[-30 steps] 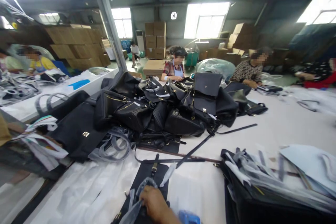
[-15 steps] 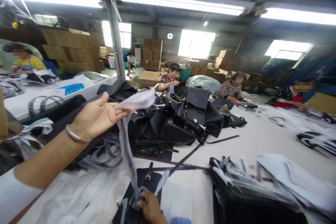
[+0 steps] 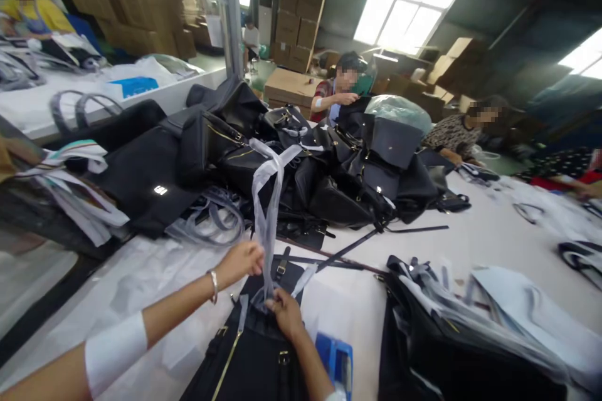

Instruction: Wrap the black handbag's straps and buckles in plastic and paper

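Note:
A black backpack (image 3: pixel 256 363) with gold zips and buckles lies on the table below my hands. From its top handle a long translucent plastic strip (image 3: pixel 267 219) rises, its loose upper end curling in the air. My right hand (image 3: pixel 286 313) pinches the strip's lower end beside the handle. Just left of the strip is my left hand (image 3: pixel 242 263), its fingers curled and slightly blurred. Whether those fingers hold the strip is unclear. A blue object (image 3: pixel 335 360) lies partly behind my right forearm.
Black bags (image 3: pixel 329 182) are heaped across the table ahead. Another black bag (image 3: pixel 423 338) with plastic-wrapped straps stands on the right. Striped ribbons (image 3: pixel 89 182) and plastic-covered loops (image 3: pixel 219 219) lie on the left. Co-workers sit around the tables, one in a plaid top (image 3: pixel 322 100).
My left hand has come down and right from high up, and the strip's upper end is now loose in the air. My right hand stays at the handle. The view has tilted down.

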Available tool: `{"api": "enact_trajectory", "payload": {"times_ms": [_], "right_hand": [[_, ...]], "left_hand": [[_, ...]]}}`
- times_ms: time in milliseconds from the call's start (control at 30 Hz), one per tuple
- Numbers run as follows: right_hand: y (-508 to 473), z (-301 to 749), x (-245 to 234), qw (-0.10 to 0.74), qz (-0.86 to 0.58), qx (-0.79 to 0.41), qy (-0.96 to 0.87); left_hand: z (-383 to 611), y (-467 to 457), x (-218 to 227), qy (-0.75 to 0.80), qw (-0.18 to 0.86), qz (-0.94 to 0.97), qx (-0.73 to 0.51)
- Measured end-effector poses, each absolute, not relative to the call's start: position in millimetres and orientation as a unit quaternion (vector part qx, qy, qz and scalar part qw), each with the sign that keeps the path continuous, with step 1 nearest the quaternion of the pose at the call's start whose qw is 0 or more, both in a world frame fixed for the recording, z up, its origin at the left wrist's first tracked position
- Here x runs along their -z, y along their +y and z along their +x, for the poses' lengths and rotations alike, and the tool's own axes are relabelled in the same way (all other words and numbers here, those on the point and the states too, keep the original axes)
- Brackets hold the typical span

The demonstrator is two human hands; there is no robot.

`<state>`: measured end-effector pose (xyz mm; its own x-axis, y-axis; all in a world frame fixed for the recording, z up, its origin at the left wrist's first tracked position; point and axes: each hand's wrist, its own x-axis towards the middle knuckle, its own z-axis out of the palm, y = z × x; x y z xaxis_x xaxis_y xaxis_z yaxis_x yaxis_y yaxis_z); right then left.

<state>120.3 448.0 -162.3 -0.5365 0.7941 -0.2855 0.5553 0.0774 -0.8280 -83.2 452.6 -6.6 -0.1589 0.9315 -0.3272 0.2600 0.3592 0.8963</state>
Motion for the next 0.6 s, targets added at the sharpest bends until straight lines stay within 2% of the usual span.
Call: {"api": "enact_trajectory", "payload": {"times_ms": [67,167,367,467,600], "right_hand": [[445.0,121.0,162.3,0.131,-0.476,-0.507,-0.707],[440.6,121.2,159.9,0.146,-0.491,-0.519,-0.685],[436.5,129.4,158.9,0.178,-0.551,-0.51,-0.636],[433.2,133.8,162.0,0.198,-0.597,-0.486,-0.607],[427.6,131.1,150.8,0.23,-0.626,-0.437,-0.603]], "left_hand": [[-69.0,426.5,58.6,0.694,0.477,0.427,-0.331],[-47.0,414.0,97.4,0.698,0.479,0.417,-0.331],[-20.1,426.9,132.4,0.668,0.535,0.378,-0.352],[-31.3,424.9,144.5,0.648,0.57,0.341,-0.373],[-54.4,423.7,151.2,0.655,0.565,0.311,-0.393]]}}
